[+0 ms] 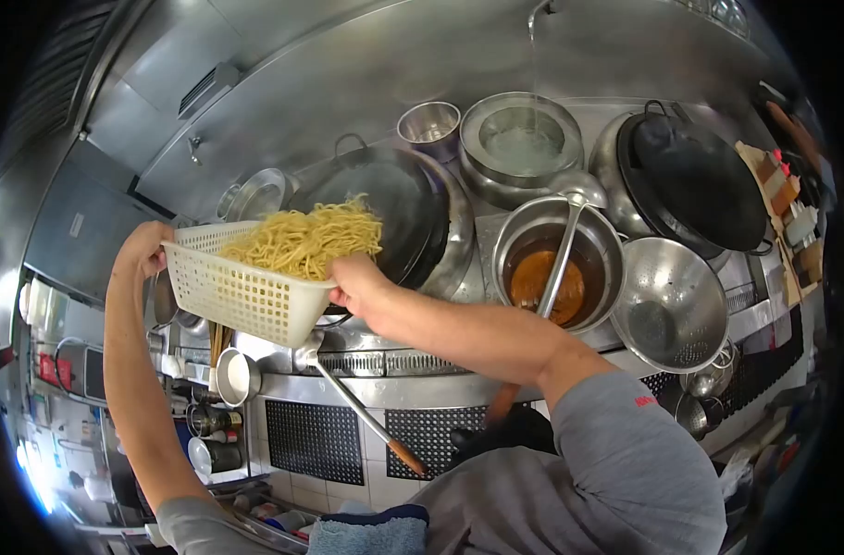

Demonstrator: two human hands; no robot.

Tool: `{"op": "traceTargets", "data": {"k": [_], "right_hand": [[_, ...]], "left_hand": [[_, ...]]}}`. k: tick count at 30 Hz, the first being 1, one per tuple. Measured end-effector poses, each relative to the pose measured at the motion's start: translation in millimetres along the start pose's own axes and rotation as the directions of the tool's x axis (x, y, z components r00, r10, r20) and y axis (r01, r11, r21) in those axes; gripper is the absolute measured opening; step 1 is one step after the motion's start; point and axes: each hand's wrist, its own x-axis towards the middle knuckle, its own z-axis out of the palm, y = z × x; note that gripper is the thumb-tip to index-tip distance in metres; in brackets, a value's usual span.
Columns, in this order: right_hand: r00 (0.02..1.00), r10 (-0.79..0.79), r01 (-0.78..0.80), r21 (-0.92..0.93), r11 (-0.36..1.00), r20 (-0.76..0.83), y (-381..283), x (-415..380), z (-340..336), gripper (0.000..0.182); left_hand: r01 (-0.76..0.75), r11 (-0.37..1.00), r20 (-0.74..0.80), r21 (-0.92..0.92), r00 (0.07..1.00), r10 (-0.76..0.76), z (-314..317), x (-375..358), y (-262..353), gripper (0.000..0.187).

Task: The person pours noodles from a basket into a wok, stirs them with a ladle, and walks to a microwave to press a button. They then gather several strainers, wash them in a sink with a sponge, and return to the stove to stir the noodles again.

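A white perforated plastic basket (246, 294) hangs in the air between my hands, tilted, its right end over the front of the left black wok (399, 199). Yellow noodles (306, 236) are heaped in it, mostly toward the right end, and rise above the rim. My left hand (144, 248) grips the basket's left end by the rim. At the right end, my right hand (355, 285) is closed on the rim, close against the noodles. Below the basket, a long-handled ladle (357, 407) with a wooden grip rests across the stove's front edge.
Right of the wok stand a steel pot (505, 236) of reddish-brown liquid with a ladle across it, and a steel colander (672, 305). Behind, water runs into a round basin (522, 139). Another black wok (700, 180) sits at the right. A small pan (238, 377) is at lower left.
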Motion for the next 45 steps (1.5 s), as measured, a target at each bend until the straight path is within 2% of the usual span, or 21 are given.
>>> {"op": "traceTargets", "data": {"k": [2,7,10,16,19,22,25,27,29,30,32,33,34,37,38,41,43,44,45], "right_hand": [[0.999,0.027,-0.026,0.039,0.999,-0.042,6,2,2,0.018],[0.998,0.069,-0.069,0.015,0.998,-0.008,8,9,1,0.017],[0.996,0.073,-0.071,0.045,0.996,-0.05,17,14,3,0.015],[0.974,0.196,-0.188,0.074,0.979,-0.111,33,19,9,0.014],[0.97,0.212,-0.201,0.096,0.975,-0.117,38,25,15,0.014],[0.971,0.216,-0.207,0.096,0.974,-0.1,49,28,29,0.015],[0.978,0.204,-0.193,0.155,0.969,-0.055,63,27,48,0.015],[0.978,0.207,-0.202,0.191,0.961,-0.008,71,23,61,0.015],[0.976,0.213,-0.219,0.225,0.95,0.051,76,20,74,0.014],[0.985,0.165,-0.171,0.217,0.961,0.044,84,20,83,0.012],[0.988,0.045,-0.075,0.199,0.977,0.15,99,27,88,0.013],[0.979,-0.013,-0.029,0.197,0.98,0.205,104,27,93,0.014],[0.988,-0.073,0.047,0.185,0.982,0.134,101,17,102,0.017],[0.969,-0.235,0.221,0.159,0.962,0.076,107,15,114,0.021],[0.962,-0.273,0.265,0.261,0.928,-0.007,144,51,127,0.027],[0.979,-0.202,0.182,0.342,0.922,0.025,157,41,134,0.034],[0.969,-0.246,0.234,0.295,0.926,0.005,163,29,135,0.036],[0.967,-0.251,0.22,0.364,0.905,0.04,164,21,133,0.038],[0.963,-0.259,0.203,0.427,0.881,0.076,163,14,133,0.041]], "left_hand": [[-0.026,0.998,-0.001,0.056,1.0,0.026,3,14,13,0.012],[-0.097,0.982,-0.013,0.165,0.995,0.1,15,29,39,0.013],[-0.192,0.95,-0.004,0.248,0.98,0.199,28,33,56,0.013],[-0.333,0.851,0.108,0.406,0.942,0.317,49,48,91,0.009],[-0.395,0.809,0.085,0.435,0.913,0.4,57,44,101,0.007],[-0.422,0.713,0.036,0.56,0.872,0.488,64,36,122,0.01],[-0.485,0.36,0.136,0.797,0.725,0.675,68,21,148,0.018],[-0.463,0.353,0.04,0.813,0.65,0.759,86,-25,163,0.025],[-0.447,0.26,0.09,0.856,0.622,0.778,104,-78,180,0.027],[-0.478,0.197,0.107,0.856,0.536,0.837,109,-89,179,0.022],[-0.515,0.059,0.147,0.855,0.35,0.925,114,-108,177,0.016],[-0.518,0.042,0.159,0.854,0.336,0.928,118,-126,174,0.016],[-0.52,0.024,0.169,0.854,0.321,0.932,122,-149,172,0.017],[-0.551,0.028,0.176,0.834,0.313,0.933,118,-174,157,0.019],[-0.566,0.035,0.175,0.823,0.313,0.934,117,-178,151,0.019],[-0.598,0.072,0.162,0.799,0.329,0.93,123,-198,119,0.022],[-0.561,0.068,0.091,0.825,0.251,0.964,130,-205,93,0.02],[-0.582,0.165,0.044,0.796,0.327,0.944,131,-213,79,0.021],[-0.593,0.109,0.03,0.798,0.22,0.975,133,-215,66,0.023]]}}
